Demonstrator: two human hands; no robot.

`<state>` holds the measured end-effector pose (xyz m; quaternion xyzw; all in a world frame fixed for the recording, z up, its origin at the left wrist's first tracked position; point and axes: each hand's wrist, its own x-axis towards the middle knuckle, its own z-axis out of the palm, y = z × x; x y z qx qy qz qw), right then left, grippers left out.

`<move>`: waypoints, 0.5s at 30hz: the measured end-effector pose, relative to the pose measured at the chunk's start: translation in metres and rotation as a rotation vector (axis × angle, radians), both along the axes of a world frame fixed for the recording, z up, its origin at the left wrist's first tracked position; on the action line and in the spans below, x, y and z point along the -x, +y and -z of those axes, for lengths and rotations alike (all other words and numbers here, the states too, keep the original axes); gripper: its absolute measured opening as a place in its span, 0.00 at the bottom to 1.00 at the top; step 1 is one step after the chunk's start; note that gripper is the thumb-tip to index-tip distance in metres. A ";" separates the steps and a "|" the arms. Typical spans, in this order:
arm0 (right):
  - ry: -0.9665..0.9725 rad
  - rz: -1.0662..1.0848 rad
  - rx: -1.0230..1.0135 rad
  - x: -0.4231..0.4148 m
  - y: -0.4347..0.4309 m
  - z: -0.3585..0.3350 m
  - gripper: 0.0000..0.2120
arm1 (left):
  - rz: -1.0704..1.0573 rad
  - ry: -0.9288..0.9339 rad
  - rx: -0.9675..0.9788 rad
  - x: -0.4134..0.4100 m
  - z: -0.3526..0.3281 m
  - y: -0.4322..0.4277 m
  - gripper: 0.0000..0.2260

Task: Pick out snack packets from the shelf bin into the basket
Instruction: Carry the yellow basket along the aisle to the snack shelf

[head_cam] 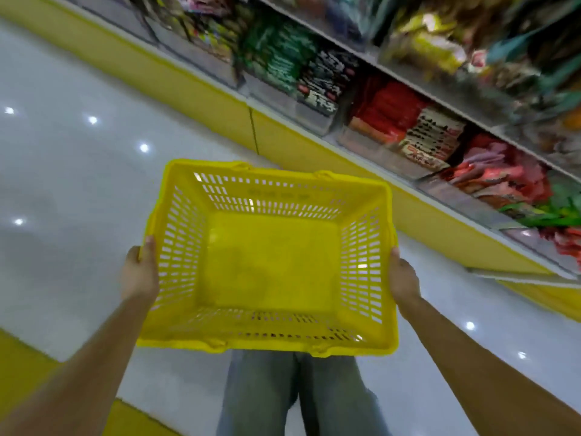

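Shop aisle, glossy pale floor (78, 184); shelf bins (371, 143) of snack packets (393, 111) up right, blurred; empty yellow basket (270, 344) gripped by left hand (140, 272) and right hand (404, 278) on opposite rims; risk: freeing one hand to pick could tip basket.

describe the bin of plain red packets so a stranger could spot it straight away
Follow the yellow base of the shelving to the lowest shelf, then the clear bin just past the far right corner of the yellow basket. It holds a neat block of bright red packets beside cream packets; the next bin left holds green packets instead.
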<state>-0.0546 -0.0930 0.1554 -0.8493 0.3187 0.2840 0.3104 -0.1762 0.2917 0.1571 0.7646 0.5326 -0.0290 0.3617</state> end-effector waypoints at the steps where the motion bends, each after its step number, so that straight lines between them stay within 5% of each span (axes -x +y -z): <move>1: -0.061 -0.067 0.001 -0.007 0.019 -0.012 0.30 | -0.050 -0.017 -0.010 0.008 -0.011 0.014 0.23; 15: -0.514 -0.588 -0.134 -0.131 0.300 -0.111 0.24 | -0.569 -0.115 -0.135 0.059 -0.080 0.183 0.25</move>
